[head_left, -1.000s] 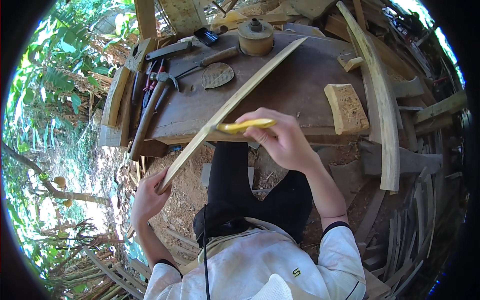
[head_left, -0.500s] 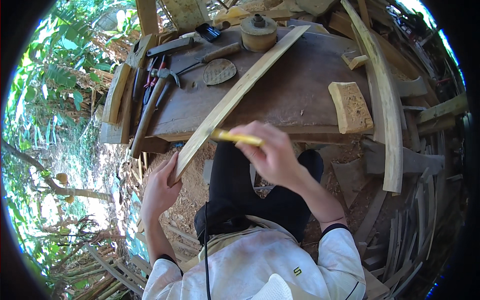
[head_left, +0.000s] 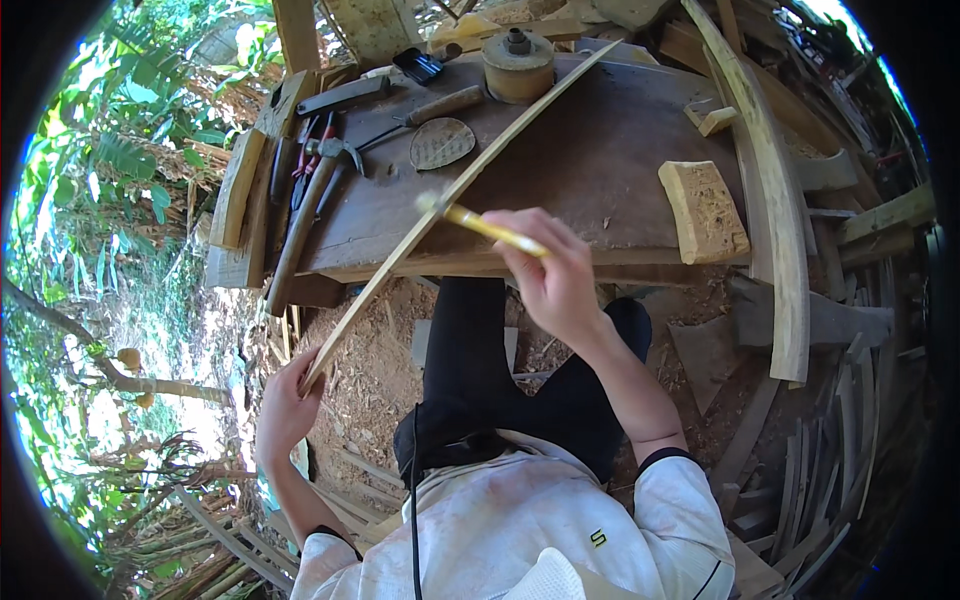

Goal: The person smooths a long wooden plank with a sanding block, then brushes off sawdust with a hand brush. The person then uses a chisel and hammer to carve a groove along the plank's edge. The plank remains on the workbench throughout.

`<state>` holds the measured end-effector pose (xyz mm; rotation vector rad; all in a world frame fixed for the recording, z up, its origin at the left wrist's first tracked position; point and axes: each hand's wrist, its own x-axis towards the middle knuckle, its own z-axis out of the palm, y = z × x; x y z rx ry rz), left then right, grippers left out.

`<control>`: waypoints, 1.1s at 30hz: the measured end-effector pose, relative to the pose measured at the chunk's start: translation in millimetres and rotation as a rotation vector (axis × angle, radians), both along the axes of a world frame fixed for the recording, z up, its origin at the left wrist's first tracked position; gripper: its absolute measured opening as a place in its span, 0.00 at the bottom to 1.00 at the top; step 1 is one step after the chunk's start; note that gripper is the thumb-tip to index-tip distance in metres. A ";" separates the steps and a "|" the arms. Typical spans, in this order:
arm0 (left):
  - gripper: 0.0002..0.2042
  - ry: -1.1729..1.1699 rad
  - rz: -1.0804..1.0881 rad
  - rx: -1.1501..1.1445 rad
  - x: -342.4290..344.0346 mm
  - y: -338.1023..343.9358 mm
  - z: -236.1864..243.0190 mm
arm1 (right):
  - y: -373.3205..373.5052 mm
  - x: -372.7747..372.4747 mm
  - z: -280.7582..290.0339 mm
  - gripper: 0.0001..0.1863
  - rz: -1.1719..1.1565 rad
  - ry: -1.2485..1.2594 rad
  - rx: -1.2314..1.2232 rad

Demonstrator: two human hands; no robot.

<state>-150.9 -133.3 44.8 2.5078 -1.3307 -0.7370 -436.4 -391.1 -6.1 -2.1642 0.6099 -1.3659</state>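
Observation:
My left hand (head_left: 288, 412) is closed around the near end of a long, thin wooden strip (head_left: 378, 278). The strip runs up and away to the right across the wooden bench (head_left: 590, 200), its narrow edge facing up. In my right hand (head_left: 556, 280) is a paintbrush (head_left: 490, 228) with a yellow handle. Its pale bristle end, blurred by motion, is at the strip about midway along; whether it touches cannot be made out. Beyond the strip lie a flat oval piece (head_left: 443, 145) and a round lidded pot (head_left: 518, 70).
On the bench's left side are a hammer (head_left: 325, 165), red-handled pliers (head_left: 303, 165) and a wooden-handled tool (head_left: 440, 106). A wood block (head_left: 702, 212) sits at the right, beside a long curved plank (head_left: 770, 200). Wood offcuts and shavings cover the ground.
The strip has been turned from its broad face onto its narrow edge. My left hand has moved left and nearer to me; the brush has moved farther up along the strip.

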 end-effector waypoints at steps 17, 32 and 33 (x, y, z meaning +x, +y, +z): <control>0.27 -0.004 -0.104 -0.238 -25.9 -12.0 -11.0 | -26.9 -19.9 -0.9 0.15 -0.176 -0.244 0.378; 0.37 0.113 -0.089 -0.316 -44.6 -29.1 -20.3 | -0.2 -18.1 -12.8 0.11 -0.036 -0.241 0.305; 0.39 0.101 -0.085 -0.323 -40.3 -21.8 -22.2 | -4.3 -21.0 -13.5 0.11 -0.071 -0.209 0.282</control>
